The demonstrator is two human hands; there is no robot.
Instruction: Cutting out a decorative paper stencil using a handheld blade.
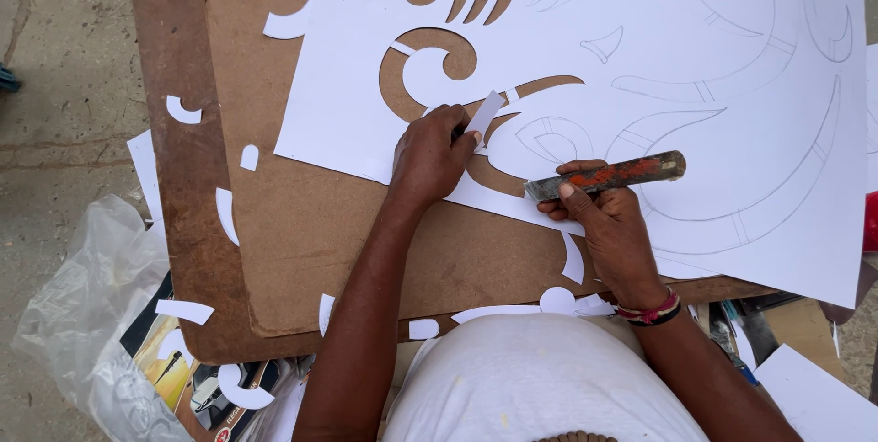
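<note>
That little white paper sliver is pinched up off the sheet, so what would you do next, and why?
Probably lift the small white paper offcut clear and drop it aside. The left hand pinches it above the large white pencilled stencil sheet, while the right hand holds the rusty orange-handled knife flat, not cutting.

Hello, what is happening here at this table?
A person is cutting shapes out of a large white paper sheet with pencil-drawn curves, laid on a brown board. The left hand lifts a small cut paper piece from the sheet. The right hand holds a cutting tool with a worn red handle. Several openings are already cut, and white scraps lie around the board.
</note>
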